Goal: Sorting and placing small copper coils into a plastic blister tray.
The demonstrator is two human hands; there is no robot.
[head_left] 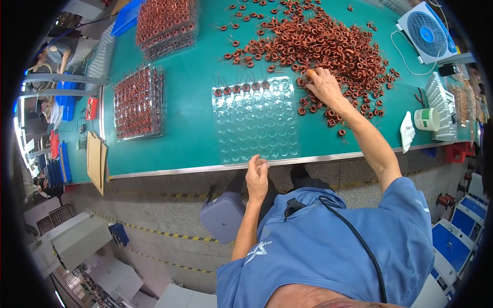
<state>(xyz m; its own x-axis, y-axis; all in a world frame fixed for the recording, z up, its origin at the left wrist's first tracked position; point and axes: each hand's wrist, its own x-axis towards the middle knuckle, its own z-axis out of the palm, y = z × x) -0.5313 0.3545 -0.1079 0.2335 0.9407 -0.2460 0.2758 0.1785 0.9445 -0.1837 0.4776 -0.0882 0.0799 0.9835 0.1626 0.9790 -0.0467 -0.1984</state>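
A clear plastic tray (257,123) with round pockets lies on the green table, close to its front edge. Several copper-wound ring coils (236,89) sit along its far row, their thin leads sticking up. My left hand (257,179) is at the tray's near edge, fingers loosely bent and slightly apart, with no object seen in them. My right hand (325,88) reaches to the near left side of a large heap of loose ring coils (328,46). An orange cover sits on one of its fingertips. Its thumb and forefinger are parted beside some coils; its other fingertips are partly hidden.
Stacked trays full of coils (138,102) stand on the left, with a taller stack (167,25) behind. A blue-and-white fan (426,33) stands far right, its cable trailing on the table. Nearer are a white tub (427,119) and a white cloth (407,132). A grey stool (222,216) stands below.
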